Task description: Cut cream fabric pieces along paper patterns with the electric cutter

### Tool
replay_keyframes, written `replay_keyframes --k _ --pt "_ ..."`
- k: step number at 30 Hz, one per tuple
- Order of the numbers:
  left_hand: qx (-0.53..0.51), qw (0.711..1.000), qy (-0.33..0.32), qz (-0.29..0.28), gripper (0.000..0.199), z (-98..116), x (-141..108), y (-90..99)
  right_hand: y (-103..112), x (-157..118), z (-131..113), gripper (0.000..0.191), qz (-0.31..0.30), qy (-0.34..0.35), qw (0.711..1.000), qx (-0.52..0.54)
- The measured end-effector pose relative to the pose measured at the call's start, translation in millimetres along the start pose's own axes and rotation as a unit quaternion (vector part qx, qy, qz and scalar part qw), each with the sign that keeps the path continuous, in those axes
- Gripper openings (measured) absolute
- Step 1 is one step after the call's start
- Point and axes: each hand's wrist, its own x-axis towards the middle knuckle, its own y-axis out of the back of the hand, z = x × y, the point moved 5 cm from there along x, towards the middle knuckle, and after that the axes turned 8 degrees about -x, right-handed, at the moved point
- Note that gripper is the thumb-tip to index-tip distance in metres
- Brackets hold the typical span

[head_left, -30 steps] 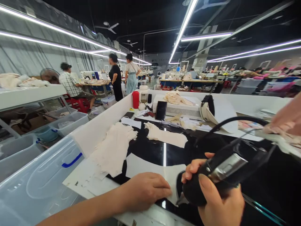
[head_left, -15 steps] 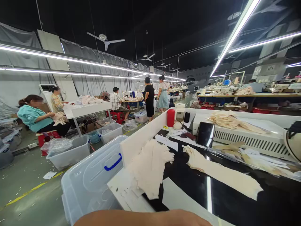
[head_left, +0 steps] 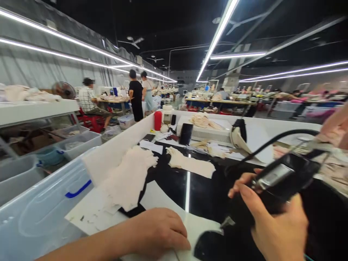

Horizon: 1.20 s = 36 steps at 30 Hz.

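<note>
Two bare hands are nearest, over a black bench (head_left: 206, 195). The left hand (head_left: 157, 232) rests on a white sheet (head_left: 154, 197), fingers bent; whether they pinch anything I cannot tell. The sheet lies flat on the bench. The right hand (head_left: 280, 221) has its fingers wrapped round a black tool (head_left: 288, 177), tilted and blurred, beyond the sheet's right end; its working tip is unclear. A dark curve beside that end may be bare bench or part of the tool.

To do this well, I judge, pin the sheet with spread fingers well away from the tool, and bring the tool to it at a steady angle. The cord (head_left: 272, 139) arches beyond the right hand and should be kept off the sheet.

For moving, the best room looks to be the bare black top between the sheet and the small cloth stack (head_left: 194, 163). Leftward is tighter: the big cloth stack (head_left: 130, 177) lies near the sheet, with the bench's wall (head_left: 108, 156) behind. At right, another person's blurred hand (head_left: 333, 125) is near the cord. Farthest, scraps (head_left: 210, 146) and a phone (head_left: 186, 133) crowd the far side.
</note>
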Motion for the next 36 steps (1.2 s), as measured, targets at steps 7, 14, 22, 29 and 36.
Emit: replay_keyframes --k 7,14,22,29,36 --pt "0.027 0.994 -0.016 0.102 0.027 1 33 8.9 2 9 3 0.04 0.0 0.021 0.998 0.062" --pt "0.099 0.993 -0.024 0.058 0.018 -5 65 -19.4 0 3 6 0.037 -0.024 0.027 0.995 0.093" --pt "0.119 0.992 -0.013 0.03 0.026 -12 72 -26.8 -2 0 11 0.035 -0.029 0.034 0.996 0.078" --pt "0.113 0.992 0.0 0.048 0.03 -15 65 -27.3 -4 -2 9 0.032 -0.038 0.045 0.994 0.088" --pt "0.094 0.994 0.019 0.059 0.026 -17 62 -27.1 -4 -1 9 0.029 -0.046 0.05 0.994 0.085"
